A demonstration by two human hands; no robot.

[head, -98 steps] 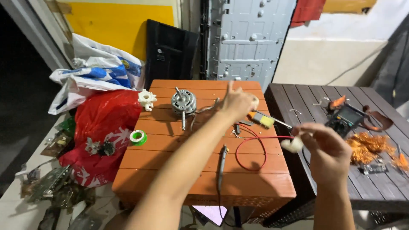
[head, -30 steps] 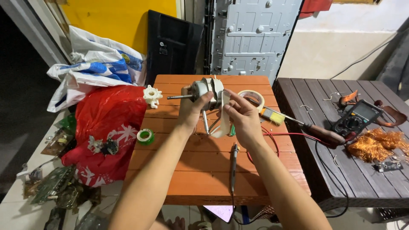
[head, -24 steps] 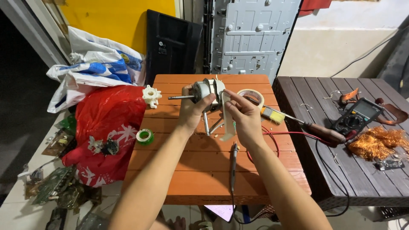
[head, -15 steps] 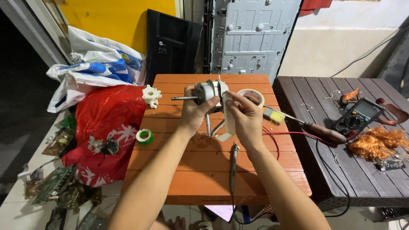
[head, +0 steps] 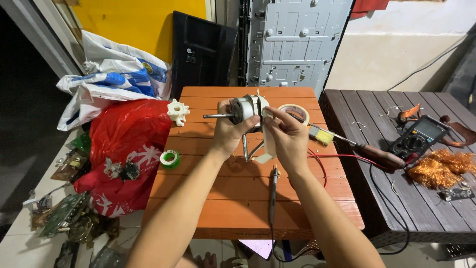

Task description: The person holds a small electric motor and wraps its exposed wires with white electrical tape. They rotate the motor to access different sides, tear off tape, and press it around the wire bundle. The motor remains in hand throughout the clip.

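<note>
My left hand grips a small grey electric motor above the orange slatted table, its metal shaft pointing left. My right hand pinches a strip of pale masking tape that hangs down from the motor's right side. The tape roll lies on the table just behind my right hand.
A soldering iron lies near the table's front, with red wire to its right. A yellow-bristled brush, a multimeter and copper wire rest on the dark table. A green tape roll, white plastic gear and red bag are left.
Since 3.3 s ago both hands came together and lifted the motor off the table. Over the last second my right hand has kept working the tape strip at the motor.
</note>
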